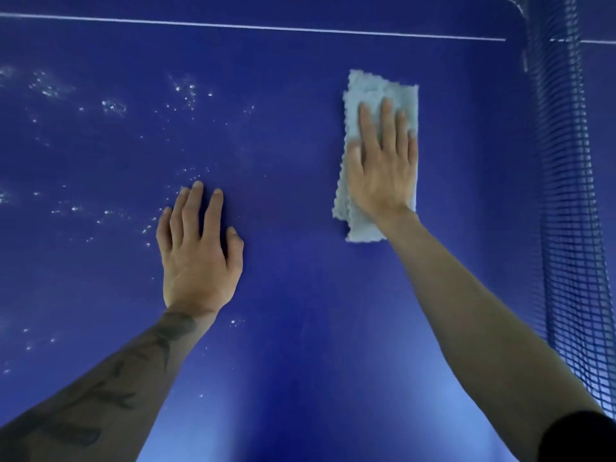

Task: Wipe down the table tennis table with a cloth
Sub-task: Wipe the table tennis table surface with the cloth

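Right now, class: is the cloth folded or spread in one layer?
Folded. The cloth shows stacked layers, with doubled scalloped edges along its left side and top, pressed flat under the right hand.

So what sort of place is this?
Likely a games room or sports hall, though no walls show: a blue table tennis table with a white line, its net at the right, and the right hand pressing a cloth on it.
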